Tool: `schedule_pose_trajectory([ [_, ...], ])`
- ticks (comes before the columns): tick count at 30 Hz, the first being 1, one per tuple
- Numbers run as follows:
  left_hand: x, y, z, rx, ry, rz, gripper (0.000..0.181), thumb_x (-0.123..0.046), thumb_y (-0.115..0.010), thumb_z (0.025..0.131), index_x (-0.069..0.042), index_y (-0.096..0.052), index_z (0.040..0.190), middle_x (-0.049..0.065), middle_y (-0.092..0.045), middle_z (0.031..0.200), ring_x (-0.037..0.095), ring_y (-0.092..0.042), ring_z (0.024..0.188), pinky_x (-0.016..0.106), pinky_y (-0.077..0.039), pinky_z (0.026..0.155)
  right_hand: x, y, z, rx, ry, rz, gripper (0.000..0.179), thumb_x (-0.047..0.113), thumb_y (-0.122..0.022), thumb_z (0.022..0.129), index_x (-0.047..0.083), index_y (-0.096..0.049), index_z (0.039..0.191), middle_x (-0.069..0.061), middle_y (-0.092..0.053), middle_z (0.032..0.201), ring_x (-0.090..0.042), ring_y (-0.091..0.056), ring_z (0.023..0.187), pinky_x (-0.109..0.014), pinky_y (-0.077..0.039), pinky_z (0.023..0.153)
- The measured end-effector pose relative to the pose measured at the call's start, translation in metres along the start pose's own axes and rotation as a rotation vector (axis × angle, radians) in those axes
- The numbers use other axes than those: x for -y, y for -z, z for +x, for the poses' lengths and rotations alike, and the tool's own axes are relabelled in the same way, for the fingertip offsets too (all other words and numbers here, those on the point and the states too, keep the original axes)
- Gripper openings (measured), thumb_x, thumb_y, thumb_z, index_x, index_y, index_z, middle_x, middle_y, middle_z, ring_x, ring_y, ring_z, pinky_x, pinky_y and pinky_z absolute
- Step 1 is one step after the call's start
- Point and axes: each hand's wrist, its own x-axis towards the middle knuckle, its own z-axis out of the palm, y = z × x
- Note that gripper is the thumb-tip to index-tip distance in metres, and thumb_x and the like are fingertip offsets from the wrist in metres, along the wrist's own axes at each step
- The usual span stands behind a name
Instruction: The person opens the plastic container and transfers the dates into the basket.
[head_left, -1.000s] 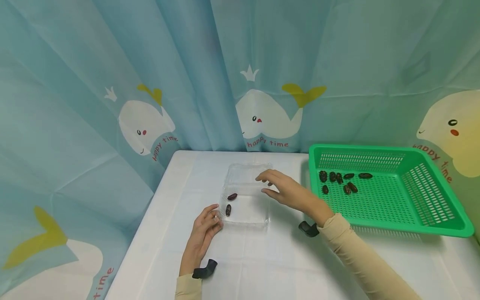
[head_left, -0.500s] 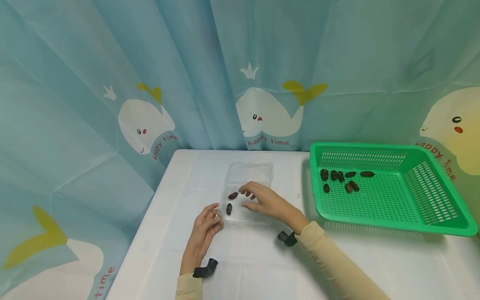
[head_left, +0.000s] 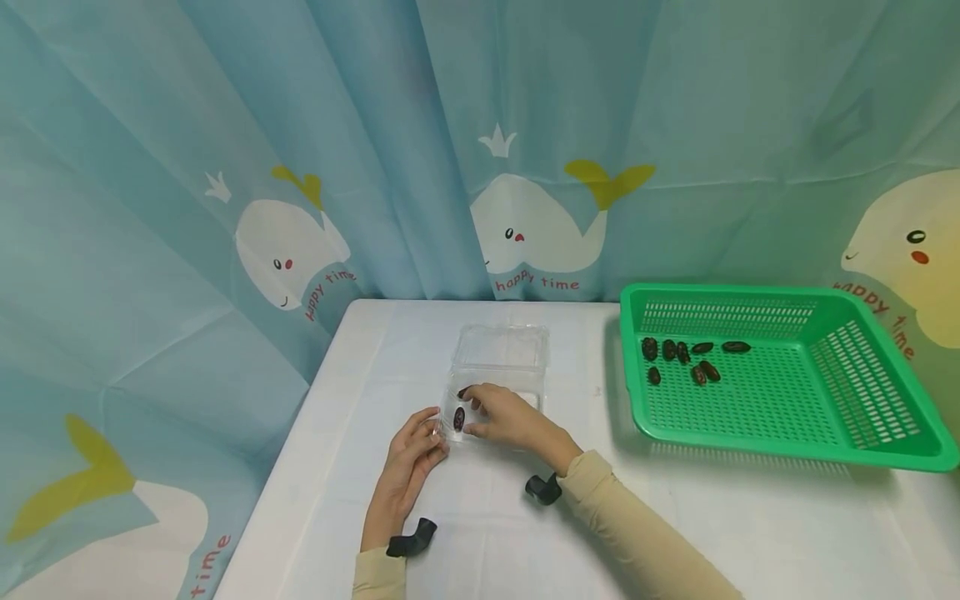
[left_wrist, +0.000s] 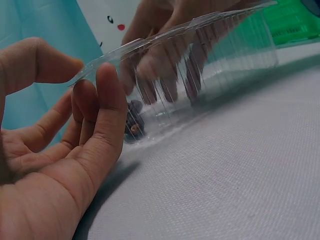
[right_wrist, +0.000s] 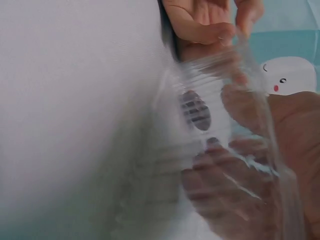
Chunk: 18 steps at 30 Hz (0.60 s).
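Observation:
A clear plastic clamshell box (head_left: 498,350) lies on the white table with its lid folded back. My left hand (head_left: 412,454) pinches the box's near left edge between thumb and fingers, as the left wrist view shows closely. Inside the box at the left is a dark brown date (head_left: 459,418), which also shows through the wall in the right wrist view. Farther back a second date (head_left: 462,392) is partly covered by the fingers of my right hand (head_left: 510,417). That hand reaches down into the box, fingertips right at the second date, its thumb spread apart from them.
A green perforated basket (head_left: 750,417) stands on the table at the right, with several dates (head_left: 705,372) toward its left side. A blue curtain (head_left: 405,150) printed with whales hangs behind the table. Black cameras are strapped to both wrists.
My right hand has come left and down, from over the box's right side to the dates inside at the left. My left hand keeps its grip on the box's edge.

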Motion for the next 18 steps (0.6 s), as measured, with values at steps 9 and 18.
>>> schedule_pose_trajectory([
  [9, 0.001, 0.001, -0.001, 0.013, -0.001, -0.005, 0.055, -0.004, -0.058, 0.102, -0.002, -0.038, 0.153, 0.001, -0.056, 0.116, 0.01, -0.057, 0.097, 0.02, -0.055, 0.084, 0.0, -0.011, 0.008, 0.042, -0.035, -0.044, 0.055, 0.026, -0.085, 0.088, 0.002, -0.063, 0.132, -0.006, -0.067, 0.103, -0.014, -0.058, 0.088, -0.032, -0.052, 0.08],
  [18, 0.001, 0.0, 0.001, 0.014, -0.009, -0.005, 0.055, -0.004, -0.059, 0.102, -0.001, -0.037, 0.152, -0.001, -0.055, 0.111, 0.009, -0.057, 0.095, 0.02, -0.055, 0.083, -0.004, -0.02, 0.016, 0.022, -0.075, -0.133, 0.049, 0.035, -0.086, 0.086, 0.012, -0.065, 0.124, 0.0, -0.069, 0.104, -0.011, -0.06, 0.09, -0.031, -0.054, 0.081],
])
